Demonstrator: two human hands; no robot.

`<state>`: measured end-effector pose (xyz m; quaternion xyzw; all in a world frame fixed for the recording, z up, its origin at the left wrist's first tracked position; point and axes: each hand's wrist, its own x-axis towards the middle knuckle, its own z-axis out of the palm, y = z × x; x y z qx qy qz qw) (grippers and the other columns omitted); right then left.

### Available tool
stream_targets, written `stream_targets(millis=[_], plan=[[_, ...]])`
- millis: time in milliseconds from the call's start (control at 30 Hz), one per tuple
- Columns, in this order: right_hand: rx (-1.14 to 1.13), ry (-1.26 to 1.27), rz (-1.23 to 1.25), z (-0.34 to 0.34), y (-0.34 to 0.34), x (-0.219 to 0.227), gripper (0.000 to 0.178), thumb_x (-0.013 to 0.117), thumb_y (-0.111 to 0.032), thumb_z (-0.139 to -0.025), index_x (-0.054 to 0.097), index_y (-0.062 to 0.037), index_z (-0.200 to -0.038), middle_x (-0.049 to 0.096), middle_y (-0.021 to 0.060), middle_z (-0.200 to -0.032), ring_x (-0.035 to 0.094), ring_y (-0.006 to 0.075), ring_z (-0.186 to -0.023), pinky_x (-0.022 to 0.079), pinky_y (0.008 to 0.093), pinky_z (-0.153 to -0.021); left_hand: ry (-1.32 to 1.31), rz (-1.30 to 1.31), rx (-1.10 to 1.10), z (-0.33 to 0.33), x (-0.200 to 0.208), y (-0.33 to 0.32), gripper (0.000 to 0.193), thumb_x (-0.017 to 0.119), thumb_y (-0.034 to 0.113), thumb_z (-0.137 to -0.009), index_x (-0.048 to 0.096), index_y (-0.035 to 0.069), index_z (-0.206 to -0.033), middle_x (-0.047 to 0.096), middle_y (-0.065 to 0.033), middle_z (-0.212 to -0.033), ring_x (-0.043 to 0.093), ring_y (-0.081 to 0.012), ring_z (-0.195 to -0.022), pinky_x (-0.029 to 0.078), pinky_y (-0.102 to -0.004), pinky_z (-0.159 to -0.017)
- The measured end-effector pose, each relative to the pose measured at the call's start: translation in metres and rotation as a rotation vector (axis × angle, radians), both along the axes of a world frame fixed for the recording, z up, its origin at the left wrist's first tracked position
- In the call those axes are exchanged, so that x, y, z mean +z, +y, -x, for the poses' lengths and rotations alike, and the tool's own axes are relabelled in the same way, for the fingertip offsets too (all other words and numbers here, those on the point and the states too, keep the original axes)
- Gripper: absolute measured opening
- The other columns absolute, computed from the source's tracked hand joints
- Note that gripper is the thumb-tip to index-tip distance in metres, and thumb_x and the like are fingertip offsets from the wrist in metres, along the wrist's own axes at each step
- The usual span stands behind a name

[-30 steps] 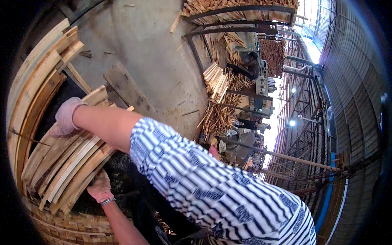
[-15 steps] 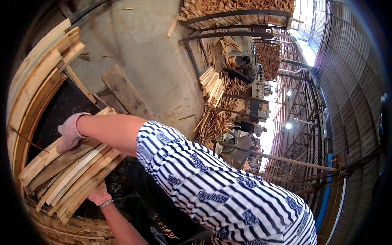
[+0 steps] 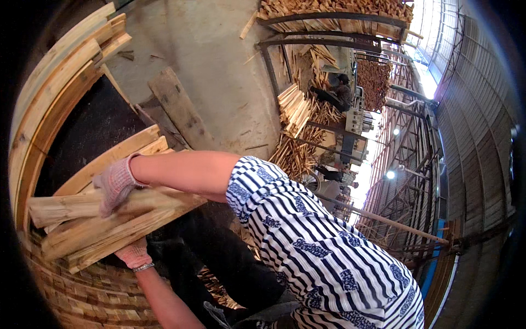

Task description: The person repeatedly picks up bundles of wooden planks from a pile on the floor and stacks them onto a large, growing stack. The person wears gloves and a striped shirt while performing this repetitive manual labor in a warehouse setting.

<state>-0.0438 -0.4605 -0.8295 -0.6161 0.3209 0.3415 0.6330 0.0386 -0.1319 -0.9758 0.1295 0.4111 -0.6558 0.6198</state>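
I hold a bundle of rough wooden slats (image 3: 104, 230) at the left, tilted slightly up to the right. My right hand (image 3: 115, 183), in a pink knit glove, presses down on top of the bundle, its bare arm reaching out of a blue-and-white striped sleeve (image 3: 307, 247). My left hand (image 3: 134, 253), also gloved and with a bracelet at the wrist, supports the slats from underneath. More pale slats (image 3: 109, 156) lie just behind the bundle over a dark gap.
Stacked planks (image 3: 49, 93) curve along the left edge and stacked wood ends (image 3: 93, 296) lie below. A loose board (image 3: 175, 107) rests on the concrete floor. Farther back, a person (image 3: 337, 90) sits by a machine among slat piles (image 3: 296, 109) and metal racks of wood.
Both hands have moved down and toward me with the bundle, and the slats have swung from steeply tilted to nearly level.
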Motion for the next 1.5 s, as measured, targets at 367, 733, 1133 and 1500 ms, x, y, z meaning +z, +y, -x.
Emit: stream_targets(millis=[367,733,1133,1500], plan=[[-0.241,0.026,-0.220,0.006,0.047,0.055,0.088,0.076,-0.054,-0.068,0.051,0.0046,-0.130,0.059,0.0221,-0.124,0.058,0.0313,-0.109,0.044,0.0394,-0.094,-0.523,-0.603,-0.066,0.035,0.201,-0.032,0.082,0.039,0.069,-0.089,0.030,0.016,-0.150,0.034,-0.0138,-0.151,0.035,-0.0355,-0.137,0.028,-0.0557,-0.114],[-0.458,0.066,-0.462,0.002,0.057,0.096,0.077,0.069,-0.050,-0.080,0.049,0.0010,-0.134,0.059,0.0149,-0.121,0.057,0.0227,-0.108,0.044,0.0352,-0.096,-0.497,-0.305,0.124,0.058,0.245,-0.020,0.069,0.043,0.057,-0.095,0.036,0.006,-0.142,0.044,-0.0173,-0.140,0.048,-0.0310,-0.126,0.040,-0.0499,-0.109],[-0.500,0.101,-0.572,0.002,0.052,0.119,0.081,0.070,-0.043,-0.083,0.037,-0.0001,-0.143,0.054,0.0134,-0.130,0.055,0.0199,-0.114,0.045,0.0345,-0.097,-0.237,-0.336,0.150,0.035,0.282,-0.068,0.107,0.035,0.089,-0.075,0.028,0.012,-0.150,0.034,-0.0126,-0.151,0.038,-0.0345,-0.133,0.035,-0.0488,-0.110],[-0.329,0.156,-0.356,-0.009,0.103,0.153,0.086,0.071,-0.047,-0.082,0.033,0.0003,-0.143,0.052,0.0148,-0.129,0.050,0.0220,-0.119,0.039,0.0348,-0.103,-0.349,-0.364,-0.046,0.035,0.328,-0.032,0.072,0.050,0.062,-0.091,0.045,0.008,-0.138,0.056,-0.0108,-0.132,0.056,-0.0261,-0.117,0.046,-0.0413,-0.101]])
